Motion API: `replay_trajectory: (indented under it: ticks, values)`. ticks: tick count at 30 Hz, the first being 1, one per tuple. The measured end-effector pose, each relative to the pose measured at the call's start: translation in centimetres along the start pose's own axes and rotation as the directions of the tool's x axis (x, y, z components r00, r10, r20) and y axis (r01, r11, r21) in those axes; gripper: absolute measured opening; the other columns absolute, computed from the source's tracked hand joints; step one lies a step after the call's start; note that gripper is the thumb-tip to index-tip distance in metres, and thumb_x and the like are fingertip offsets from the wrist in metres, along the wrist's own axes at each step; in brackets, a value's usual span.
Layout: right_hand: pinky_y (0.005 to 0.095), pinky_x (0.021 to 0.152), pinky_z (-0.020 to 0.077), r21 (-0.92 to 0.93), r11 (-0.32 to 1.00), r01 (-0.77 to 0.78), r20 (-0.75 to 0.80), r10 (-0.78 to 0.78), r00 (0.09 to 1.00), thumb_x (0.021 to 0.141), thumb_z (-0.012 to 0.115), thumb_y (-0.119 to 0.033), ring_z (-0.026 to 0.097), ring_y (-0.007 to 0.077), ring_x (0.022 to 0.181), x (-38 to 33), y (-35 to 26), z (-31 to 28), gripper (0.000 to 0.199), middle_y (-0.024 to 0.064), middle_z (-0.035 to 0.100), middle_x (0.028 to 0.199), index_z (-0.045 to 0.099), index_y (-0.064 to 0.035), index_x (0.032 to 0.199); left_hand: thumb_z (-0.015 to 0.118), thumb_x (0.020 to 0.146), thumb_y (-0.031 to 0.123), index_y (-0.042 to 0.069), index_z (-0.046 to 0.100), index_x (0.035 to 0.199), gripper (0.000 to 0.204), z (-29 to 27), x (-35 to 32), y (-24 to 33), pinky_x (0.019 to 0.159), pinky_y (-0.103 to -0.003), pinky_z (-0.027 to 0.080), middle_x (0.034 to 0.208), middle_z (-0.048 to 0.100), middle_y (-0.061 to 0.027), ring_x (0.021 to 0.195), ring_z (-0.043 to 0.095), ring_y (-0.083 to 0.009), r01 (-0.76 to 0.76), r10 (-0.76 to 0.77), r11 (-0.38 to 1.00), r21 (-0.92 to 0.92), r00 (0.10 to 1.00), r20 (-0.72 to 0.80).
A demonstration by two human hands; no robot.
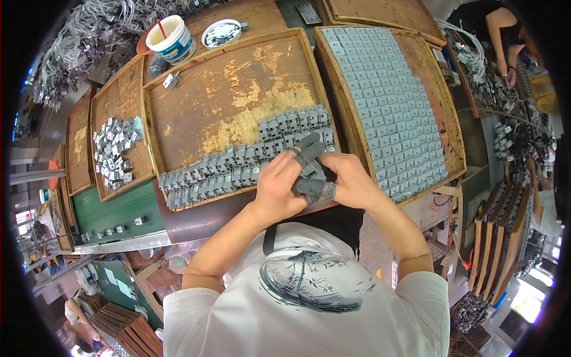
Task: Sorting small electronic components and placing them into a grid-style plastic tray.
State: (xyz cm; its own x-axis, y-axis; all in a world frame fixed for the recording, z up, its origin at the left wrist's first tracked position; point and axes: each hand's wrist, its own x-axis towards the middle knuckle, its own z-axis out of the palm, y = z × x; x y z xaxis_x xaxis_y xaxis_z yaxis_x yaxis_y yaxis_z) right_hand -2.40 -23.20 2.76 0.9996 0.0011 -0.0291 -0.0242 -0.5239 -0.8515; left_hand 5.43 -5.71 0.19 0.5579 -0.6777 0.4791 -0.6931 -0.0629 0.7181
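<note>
My left hand (278, 183) and my right hand (352, 180) meet at the near right corner of a wooden tray (202, 113). Dark grey fabric covers some of the fingers. Both hands are closed around a small grey block-shaped part (310, 170), mostly hidden by the fingers. Just beyond and to the left of them, rows of similar grey parts (229, 162) stand packed along the tray's near side. A shorter row (294, 122) lies behind these, near the right wall. One loose part (171, 80) sits in the far left corner.
On the right, another wooden tray (453, 140) holds many flat grey pieces (386, 101). A heap of metal parts (116, 149) fills part of a left tray. A white bucket (172, 41) and a bowl of small dark pieces (221, 34) stand behind. Another person's arm (498, 44) shows far right.
</note>
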Motion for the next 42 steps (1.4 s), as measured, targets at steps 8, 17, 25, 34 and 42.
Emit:
replay_trajectory:
  ticks: [8, 17, 25, 34, 42]
  values:
    - [0.0421, 0.059, 0.0445, -0.170, 0.979, 0.116, -0.193, -0.148, 0.970, 0.074, 0.078, -0.037, 0.058, 0.0372, 0.066, 0.1, 0.5, 0.3, 0.044, 0.0177, 0.057, 0.071, 0.055, -0.0002, 0.074, 0.080, 0.067, 0.018, -0.003, 0.057, 0.126, 0.066, 0.7, 0.6, -0.5, 0.085, -0.039, 0.054, 0.116, 0.064, -0.0215, 0.101, 0.066, -0.0383, 0.037, -0.036, 0.997, -0.062, 0.999, 0.014]
    - [0.0416, 0.062, 0.0435, -0.105, 0.981, 0.160, -0.197, -0.178, 0.964, 0.078, 0.076, -0.035, 0.056, 0.0368, 0.075, -0.4, -0.3, -0.6, 0.042, 0.0166, 0.055, 0.081, 0.054, -0.0004, 0.087, 0.084, 0.069, 0.019, -0.002, 0.054, 0.130, 0.072, 1.5, 1.8, -0.3, 0.087, -0.034, 0.053, 0.118, 0.066, -0.0169, 0.100, 0.068, -0.0252, 0.275, -0.305, 0.870, -0.408, 0.952, -0.010]
    - [0.0369, 0.054, 0.0414, -0.079, 0.988, 0.131, -0.336, -0.150, 0.930, 0.074, 0.079, -0.028, 0.052, 0.0304, 0.060, -0.4, -1.1, 0.1, 0.037, 0.0123, 0.052, 0.068, 0.056, -0.0005, 0.079, 0.080, 0.069, 0.019, -0.004, 0.057, 0.126, 0.065, 1.2, 1.2, -0.4, 0.071, -0.036, 0.056, 0.111, 0.066, -0.0197, 0.084, 0.069, -0.0326, -0.024, 0.024, 1.000, 0.001, 0.997, -0.073]
    - [0.0347, 0.061, 0.0480, -0.113, 0.992, -0.052, -0.155, 0.034, 0.987, 0.079, 0.076, -0.030, 0.061, 0.0257, 0.066, 0.8, 1.5, -3.4, 0.033, 0.0133, 0.061, 0.074, 0.062, -0.0014, 0.086, 0.075, 0.070, 0.011, 0.000, 0.060, 0.119, 0.053, -0.3, 2.5, -2.4, 0.089, -0.042, 0.048, 0.112, 0.057, -0.0204, 0.101, 0.058, -0.0372, 0.014, -0.017, 0.995, 0.097, 0.999, 0.032]
    - [0.0305, 0.067, 0.0484, -0.343, 0.779, -0.524, -0.820, 0.023, 0.571, 0.086, 0.060, -0.027, 0.063, 0.0164, 0.073, 3.5, 18.8, -21.6, 0.034, 0.0085, 0.066, 0.079, 0.068, -0.0001, 0.107, 0.074, 0.078, 0.000, 0.003, 0.061, 0.124, 0.048, -8.3, 2.9, -11.4, 0.077, -0.025, 0.048, 0.104, 0.061, -0.0031, 0.087, 0.057, -0.0136, 0.714, -0.710, 0.695, -0.082, 0.700, 0.078]
